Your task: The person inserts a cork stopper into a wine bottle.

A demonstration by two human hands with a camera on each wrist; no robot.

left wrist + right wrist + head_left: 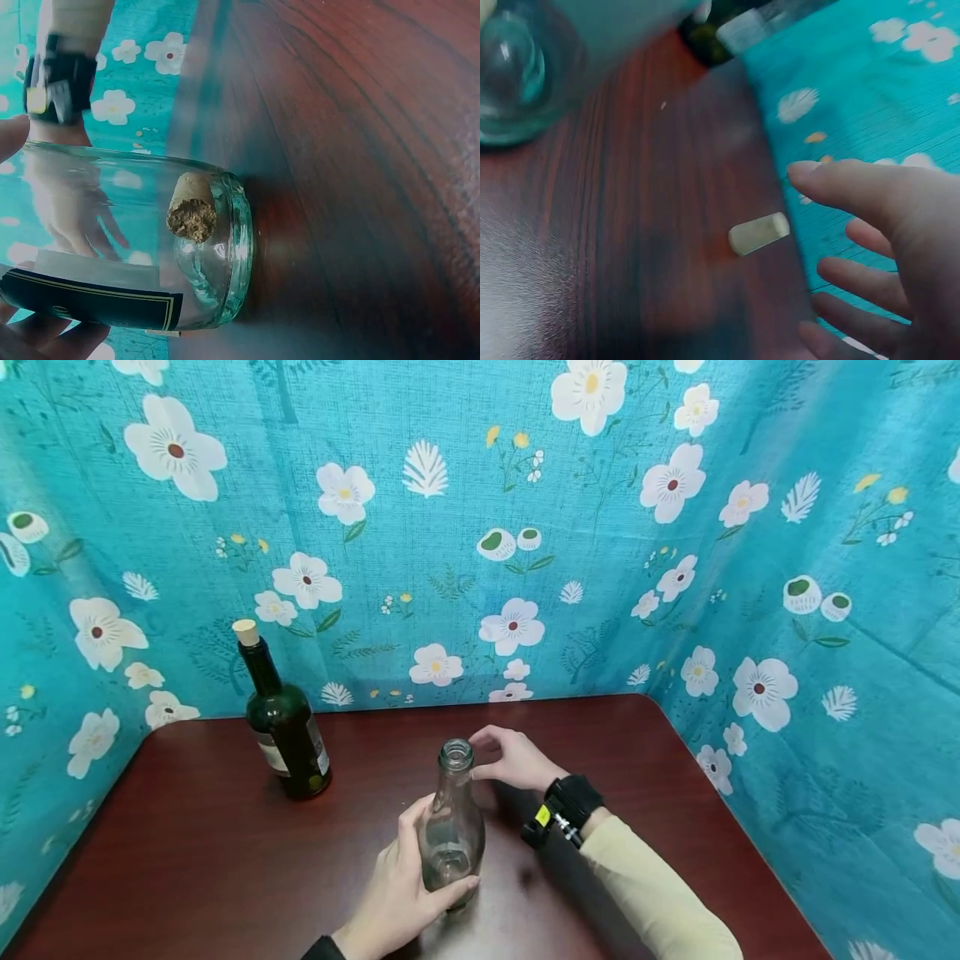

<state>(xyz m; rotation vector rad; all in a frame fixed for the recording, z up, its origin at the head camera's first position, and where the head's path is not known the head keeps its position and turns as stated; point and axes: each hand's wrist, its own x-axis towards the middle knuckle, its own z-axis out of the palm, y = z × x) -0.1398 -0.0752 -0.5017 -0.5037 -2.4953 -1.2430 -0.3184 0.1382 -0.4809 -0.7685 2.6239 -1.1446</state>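
A clear glass bottle [452,814] stands uncorked at the middle of a dark red table [187,860]. My left hand [441,853] grips its lower body, with the thumb on the near side and the fingers curled round the base. In the left wrist view the bottle [142,240] carries a black label. A small cork [193,207] shows through its glass near the base. My right hand [497,752] hovers just behind the bottle's mouth and holds nothing. In the right wrist view its spread fingers [855,187] are close to the cork [759,232], which lies on the table.
A dark green bottle [287,731] with a cork in its neck stands upright at the back left of the table. Teal flowered cloth [480,527] walls in the table at the back and on both sides.
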